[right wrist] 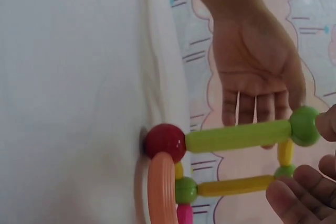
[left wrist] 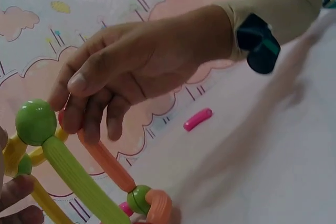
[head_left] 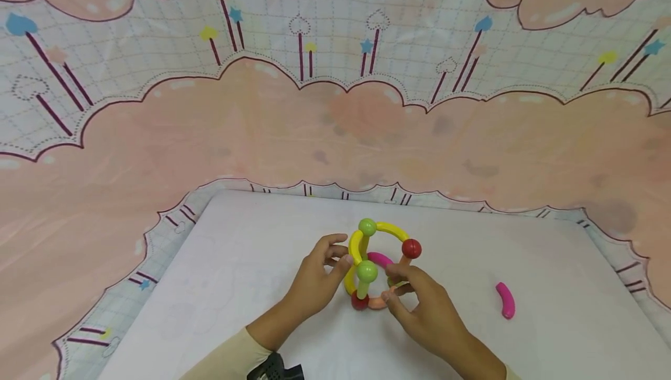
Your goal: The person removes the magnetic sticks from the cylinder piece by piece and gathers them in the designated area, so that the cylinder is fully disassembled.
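A toy frame of balls and rods stands upright on the white tabletop. Its upper level has a near green ball (head_left: 367, 271), a far green ball (head_left: 367, 227), a red ball (head_left: 411, 249) and yellow curved rods (head_left: 393, 229). A light green straight rod (right wrist: 239, 138) runs down to a lower red ball (right wrist: 165, 142), which joins an orange curved rod (right wrist: 161, 190). My left hand (head_left: 317, 278) is at the frame's left side, fingers extended and loosely bent. My right hand (head_left: 427, 310) is at its right, relaxed fingers beside the orange straight rod (left wrist: 105, 160); contact is unclear.
A loose pink curved rod (head_left: 505, 300) lies on the white tabletop (head_left: 566, 275), to the right of my right hand. Behind the table hangs a patterned cloth (head_left: 325, 135) with clouds. A black device (head_left: 275, 367) is on my left wrist.
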`<action>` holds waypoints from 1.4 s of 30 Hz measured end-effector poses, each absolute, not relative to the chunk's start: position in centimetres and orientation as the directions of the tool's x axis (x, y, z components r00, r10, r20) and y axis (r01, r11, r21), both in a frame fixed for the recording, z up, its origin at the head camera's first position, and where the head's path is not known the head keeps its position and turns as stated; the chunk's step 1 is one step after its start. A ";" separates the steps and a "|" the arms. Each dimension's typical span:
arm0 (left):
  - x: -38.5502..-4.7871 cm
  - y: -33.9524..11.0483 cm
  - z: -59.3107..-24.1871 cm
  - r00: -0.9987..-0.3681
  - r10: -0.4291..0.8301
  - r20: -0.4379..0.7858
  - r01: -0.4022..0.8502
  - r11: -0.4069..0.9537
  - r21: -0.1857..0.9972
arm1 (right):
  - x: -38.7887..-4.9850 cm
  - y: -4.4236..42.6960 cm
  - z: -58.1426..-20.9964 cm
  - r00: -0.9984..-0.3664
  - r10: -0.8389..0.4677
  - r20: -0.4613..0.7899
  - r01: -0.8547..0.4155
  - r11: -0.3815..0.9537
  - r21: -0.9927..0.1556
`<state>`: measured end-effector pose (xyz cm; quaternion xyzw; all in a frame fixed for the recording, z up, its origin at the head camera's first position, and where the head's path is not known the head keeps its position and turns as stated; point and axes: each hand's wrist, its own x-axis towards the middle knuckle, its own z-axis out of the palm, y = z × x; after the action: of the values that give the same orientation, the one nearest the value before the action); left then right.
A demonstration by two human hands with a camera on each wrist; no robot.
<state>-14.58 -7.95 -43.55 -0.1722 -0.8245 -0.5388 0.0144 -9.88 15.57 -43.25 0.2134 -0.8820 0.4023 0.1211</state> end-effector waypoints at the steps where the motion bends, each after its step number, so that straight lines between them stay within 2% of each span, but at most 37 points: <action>1: -14.7 -7.9 -43.6 -0.943 0.275 0.185 0.272 0.326 0.905 | -10.0 15.3 -43.3 -0.882 -0.267 0.389 -0.470 0.583 -0.663; 8: -14.9 -7.7 -43.7 -0.952 0.306 0.029 0.079 0.151 0.985 | -10.8 13.5 -43.4 -0.862 -0.268 0.431 -0.505 0.529 -0.682; 11: -14.8 -7.6 -43.5 -0.949 0.316 -0.001 0.037 0.114 0.993 | -11.1 13.0 -43.5 -0.848 -0.271 0.455 -0.528 0.503 -0.684; 14: -14.7 -7.3 -43.2 -0.949 0.313 -0.019 0.007 0.082 0.997 | -11.3 12.5 -43.5 -0.861 -0.246 0.446 -0.507 0.496 -0.705; 25: -14.7 -6.8 -43.1 -0.959 0.283 -0.024 -0.021 0.014 1.000 | -11.3 11.5 -43.2 -0.900 -0.169 0.402 -0.426 0.543 -0.724; 35: -14.9 -6.7 -43.3 -0.966 0.258 -0.024 -0.015 0.034 0.999 | -11.8 11.4 -43.9 -0.859 -0.181 0.478 -0.500 0.491 -0.713; 42: -15.0 -6.8 -43.1 -0.969 0.244 -0.042 -0.032 0.047 0.998 | -12.0 11.6 -44.1 -0.850 -0.198 0.489 -0.519 0.477 -0.709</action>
<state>-14.96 -6.82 -43.12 -0.0741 -0.7164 -0.6864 -0.1004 -12.01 11.58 -44.09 0.2131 -0.8417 0.4651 0.1725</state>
